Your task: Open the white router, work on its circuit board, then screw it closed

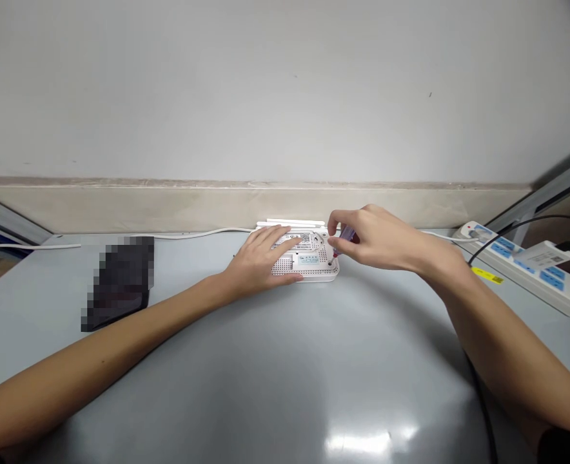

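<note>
A white router (309,259) lies with its vented, labelled underside facing up, near the wall on the grey table. My left hand (260,258) rests over the router's left part, fingers spread and the thumb along the near edge. A small screwdriver (347,233) with a translucent purplish handle is pinched between the thumb and fingers of my right hand (369,237). It is tilted, its reddish lower end at the router's near right corner, by a round hole. The tip itself is too small to make out. White antennas (294,223) stick out along the router's far side.
On the right lies a white power strip (531,264) with blue sockets, a white adapter (541,256) and a black cable (481,399). A dark pixelated object (123,283) sits left. White cable (202,232) runs along the wall (265,96).
</note>
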{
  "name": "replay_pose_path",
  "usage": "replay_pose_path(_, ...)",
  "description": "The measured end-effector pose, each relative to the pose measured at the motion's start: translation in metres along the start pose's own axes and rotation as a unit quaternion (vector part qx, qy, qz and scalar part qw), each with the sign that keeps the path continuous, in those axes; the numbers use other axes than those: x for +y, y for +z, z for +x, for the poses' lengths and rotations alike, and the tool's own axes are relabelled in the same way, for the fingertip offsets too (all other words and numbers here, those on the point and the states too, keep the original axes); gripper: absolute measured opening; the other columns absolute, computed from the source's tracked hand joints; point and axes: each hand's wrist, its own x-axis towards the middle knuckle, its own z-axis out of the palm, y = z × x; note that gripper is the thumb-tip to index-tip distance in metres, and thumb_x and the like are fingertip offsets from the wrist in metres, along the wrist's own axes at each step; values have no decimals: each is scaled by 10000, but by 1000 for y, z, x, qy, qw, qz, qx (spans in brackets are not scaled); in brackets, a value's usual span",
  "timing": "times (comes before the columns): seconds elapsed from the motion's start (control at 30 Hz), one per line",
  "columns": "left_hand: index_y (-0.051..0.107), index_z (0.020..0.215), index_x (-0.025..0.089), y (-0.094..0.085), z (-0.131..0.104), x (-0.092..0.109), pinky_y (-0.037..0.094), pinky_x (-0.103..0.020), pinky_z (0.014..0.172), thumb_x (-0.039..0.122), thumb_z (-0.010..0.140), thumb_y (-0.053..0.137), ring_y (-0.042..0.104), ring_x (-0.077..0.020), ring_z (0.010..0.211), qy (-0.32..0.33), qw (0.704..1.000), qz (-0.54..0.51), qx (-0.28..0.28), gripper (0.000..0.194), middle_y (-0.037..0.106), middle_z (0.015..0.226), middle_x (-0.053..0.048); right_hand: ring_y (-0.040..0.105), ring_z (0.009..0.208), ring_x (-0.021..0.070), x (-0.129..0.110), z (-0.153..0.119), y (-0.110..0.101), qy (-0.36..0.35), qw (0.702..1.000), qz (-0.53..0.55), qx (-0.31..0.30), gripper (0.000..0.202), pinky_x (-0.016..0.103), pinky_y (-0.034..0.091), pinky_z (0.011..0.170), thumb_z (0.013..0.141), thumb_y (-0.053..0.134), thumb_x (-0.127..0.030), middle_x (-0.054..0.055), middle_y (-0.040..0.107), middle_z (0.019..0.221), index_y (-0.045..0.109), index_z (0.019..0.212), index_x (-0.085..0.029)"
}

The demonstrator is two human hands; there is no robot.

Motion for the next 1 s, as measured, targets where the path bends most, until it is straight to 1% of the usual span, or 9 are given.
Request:
replay_pose_path(0.07,461,1421,238,0,0,0,284,-539,1142,674,846,517,360,-334,1386,-1,1000,4,-4,723,398,1506,-132,462,575,143,-1,-1,-1,-10,1000,5,-5,168,266,256,567,871,475,-248,3,587,634,618,938,-191)
replay_pose_path(0.13,458,1422,235,0,0,-1,282,-533,1144,674,850,510,362,-328,1385,3,1000,6,-5,723,402,1502,-135,449,568,140,-2,-1,-2,-13,1000,4,-7,146,269,246,563,861,462,-217,4,580,630,605,875,-190)
replay_pose_path(0.27,455,1421,237,0,0,-1,274,-519,1151,689,849,495,360,-312,1386,4,1000,5,-4,730,408,1496,-130,459,589,141,-2,-1,-2,-1,1000,1,-6,139,270,249,576,864,465,-222,7,592,641,582,798,-190)
replay_pose_path(0.37,461,1415,235,0,0,-1,271,-521,1152,694,849,490,360,-315,1385,6,1000,5,-7,729,406,1498,-129,480,611,146,-1,0,-1,3,1000,7,2,145,267,260,589,872,459,-228,4,606,655,588,812,-197)
replay_pose_path(0.57,445,1424,266,0,0,-1,264,-520,1155,686,843,508,352,-311,1391,5,1000,-10,-1,720,407,1498,-111,509,621,152,2,1,2,17,1000,19,4,170,264,273,601,886,446,-240,12,622,674,611,874,-199)
replay_pose_path(0.67,442,1428,264,0,1,0,255,-524,1159,690,838,512,339,-315,1399,-2,1000,-14,-8,731,395,1508,-112,511,615,153,1,1,2,17,1000,22,-3,168,264,275,596,888,455,-261,16,623,684,610,883,-196)
replay_pose_path(0.77,434,1435,261,-1,1,0,242,-525,1163,696,839,504,324,-315,1409,-8,1000,-12,-19,741,378,1521,-111,492,602,154,-1,-1,1,17,1000,11,5,151,266,264,580,877,480,-283,17,611,681,602,884,-194)
replay_pose_path(0.87,430,1437,262,-2,1,1,237,-522,1166,698,839,501,314,-314,1414,-10,1000,-14,-22,744,368,1528,-104,473,594,150,-2,-1,1,15,1000,-2,14,136,271,253,576,869,479,-261,21,602,682,592,852,-186)
replay_pose_path(1.0,449,1425,256,-1,1,1,247,-514,1163,673,841,524,334,-314,1402,-8,1000,-16,-12,721,395,1511,-104,482,598,148,-2,0,1,8,1000,0,11,139,274,248,581,868,471,-229,19,599,670,599,840,-181)
